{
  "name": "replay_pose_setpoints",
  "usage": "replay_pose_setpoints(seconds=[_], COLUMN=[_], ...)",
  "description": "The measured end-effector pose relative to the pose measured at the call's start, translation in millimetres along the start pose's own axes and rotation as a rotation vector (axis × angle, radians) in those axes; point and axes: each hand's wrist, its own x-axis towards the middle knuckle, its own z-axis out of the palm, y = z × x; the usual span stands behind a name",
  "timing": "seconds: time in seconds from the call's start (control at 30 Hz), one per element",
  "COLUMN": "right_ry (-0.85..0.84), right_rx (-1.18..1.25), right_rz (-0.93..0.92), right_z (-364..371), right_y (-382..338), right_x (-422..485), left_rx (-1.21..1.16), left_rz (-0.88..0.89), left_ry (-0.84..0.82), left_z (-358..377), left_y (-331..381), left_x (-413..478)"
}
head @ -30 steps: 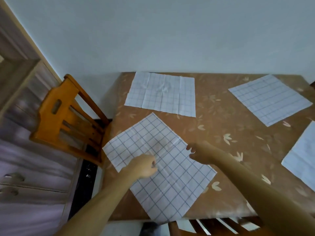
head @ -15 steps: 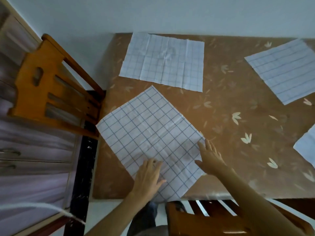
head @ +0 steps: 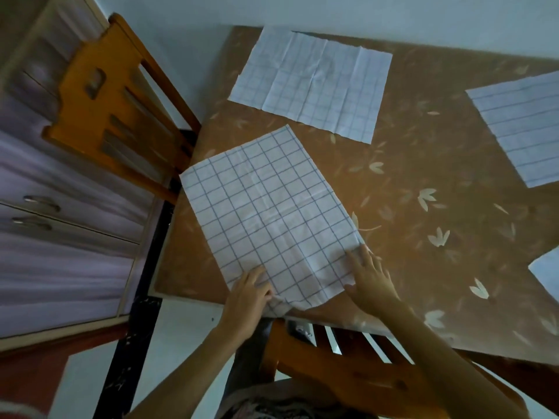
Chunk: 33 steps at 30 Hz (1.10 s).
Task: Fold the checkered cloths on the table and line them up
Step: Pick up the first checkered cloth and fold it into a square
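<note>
The nearest checkered cloth (head: 269,213) lies spread flat on the brown table (head: 423,176), its near corner reaching the table's front edge. My left hand (head: 248,294) has its fingers curled on that near corner, where the fabric bunches. My right hand (head: 370,279) lies flat with fingers spread on the cloth's right corner. A second creased cloth (head: 311,86) lies flat at the back of the table. A third cloth (head: 520,128) lies at the right edge of view, and a corner of another cloth (head: 547,273) shows below it.
A wooden chair (head: 102,95) stands at the table's left side. Another chair's back (head: 348,367) sits against the front edge, under my arms. A cabinet with drawer handles (head: 60,222) fills the left. A pale wall runs behind the table.
Both hands slid from the middle of the nearest cloth down to its near corners. The left hand's fingers curled onto the corner. The view swung closer and lower over the table.
</note>
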Motion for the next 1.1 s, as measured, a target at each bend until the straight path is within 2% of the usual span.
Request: replay_pose_setpoints(seconds=[0.1, 0.17, 0.23, 0.3, 0.47, 0.6, 0.7, 0.77, 0.87, 1.1], right_ry=[-0.034, -0.028, 0.013, 0.086, 0.23, 0.164, 0.073, 0.025, 0.022, 0.062], right_rx=[-0.025, -0.084, -0.124, -0.146, -0.046, 0.227, 0.4, 0.496, 0.624, 0.956], right_rz=[-0.033, -0.069, -0.107, -0.167, -0.304, -0.35, -0.393, -0.399, -0.346, -0.148], right_z=[-0.4, 0.7, 1.7, -0.4, -21.5, -46.5, -66.6, -75.0, -84.1, -83.8], right_y=[3.9, 7.6, 10.5, 12.5, 16.9, 11.9, 2.4, 0.4, 2.7, 28.7], right_x=[-6.3, -7.8, -8.1, -8.6, -2.4, -8.9, -16.3, -18.5, -20.2, -20.0], left_rx=[-0.285, -0.518, -0.667, -0.757, -0.78, -0.843, -0.843, -0.746, -0.6, -0.662], left_rz=[-0.063, -0.203, -0.29, -0.341, -0.392, -0.433, -0.404, -0.351, -0.298, -0.248], left_ry=[0.034, -0.02, -0.053, -0.015, 0.052, 0.148, 0.04, -0.06, -0.079, -0.161], left_z=[-7.4, -19.3, -32.1, -42.3, -57.4, -68.2, -77.3, -77.6, -75.5, -84.5], left_y=[-0.1, 1.5, 4.1, 5.2, -3.9, 4.4, 23.2, 31.2, 31.9, 31.2], left_x=[-7.4, -13.6, -18.0, -22.9, -35.3, -42.6, -48.9, -52.2, -55.2, -56.8])
